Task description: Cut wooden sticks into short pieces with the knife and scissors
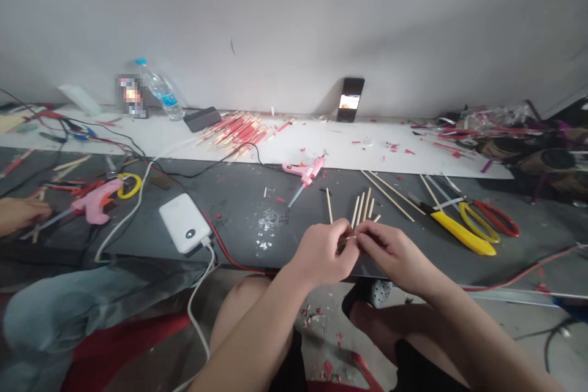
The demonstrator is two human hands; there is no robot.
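One stick (pixel 350 237), seemingly, between both hands (pixel 324 253).

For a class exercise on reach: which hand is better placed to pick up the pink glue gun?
Left, probably: the left hand is nearer the pink glue gun, straight ahead of it; the right hand is farther off. Both pinch a small wooden stick.
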